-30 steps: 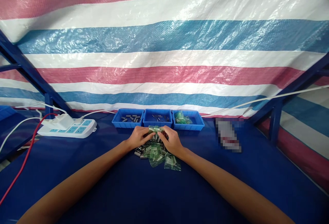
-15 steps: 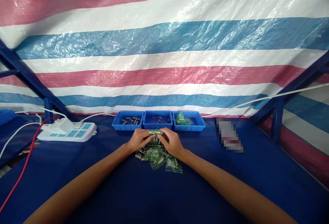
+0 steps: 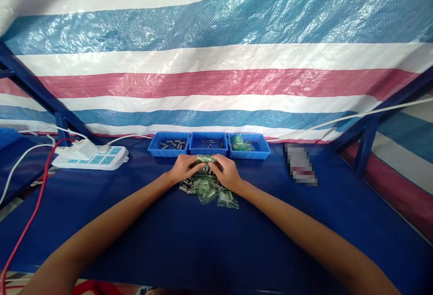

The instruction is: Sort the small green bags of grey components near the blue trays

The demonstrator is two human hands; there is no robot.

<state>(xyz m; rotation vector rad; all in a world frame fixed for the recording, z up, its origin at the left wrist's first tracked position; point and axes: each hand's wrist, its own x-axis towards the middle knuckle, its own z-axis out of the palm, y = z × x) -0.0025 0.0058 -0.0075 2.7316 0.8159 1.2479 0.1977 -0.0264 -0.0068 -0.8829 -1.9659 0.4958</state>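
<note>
Between my two hands is a small greenish clear plastic bag with small parts inside. My left hand is closed on its left end, thumb and fingers pinching it. My right hand grips the right end the same way. Under and in front of the hands lies a heap of grey metal cylinders, thin pins and more greenish bags. One clear bag of pins sits at the heap's near right edge. My fingers hide part of the held bag and the back of the heap.
Behind the heap stand three blue bins: grey cylinders in the left bin, dark pins in the middle bin, greenish bags in the right bin. A white power strip with cables lies left. A blurred-out object lies right.
The camera view has tilted down, so bins, heap and hands appear higher and the table's near edge now shows. Both hands keep their grip on the bag.
</note>
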